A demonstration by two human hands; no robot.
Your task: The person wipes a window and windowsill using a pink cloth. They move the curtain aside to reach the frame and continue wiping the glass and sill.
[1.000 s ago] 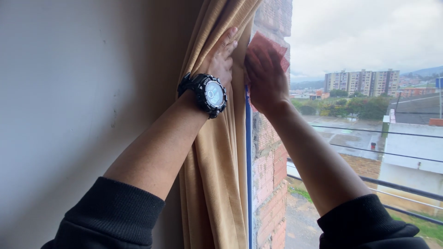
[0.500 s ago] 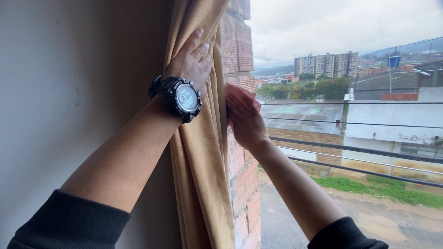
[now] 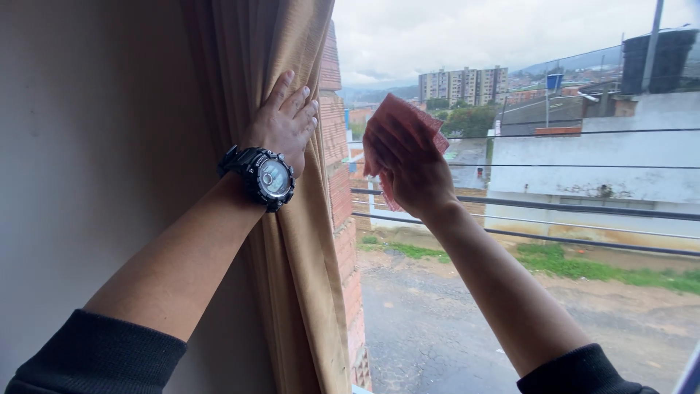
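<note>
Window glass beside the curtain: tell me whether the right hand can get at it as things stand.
Probably yes. The left hand holds the tan curtain aside against the wall, and the right hand already presses a pink cloth to the pane.

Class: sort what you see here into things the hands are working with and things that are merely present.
In use:
left hand holding back the tan curtain
right hand pressing a pink cloth to the window glass

Merely present:
black wristwatch
white wall
brick wall outside
</note>
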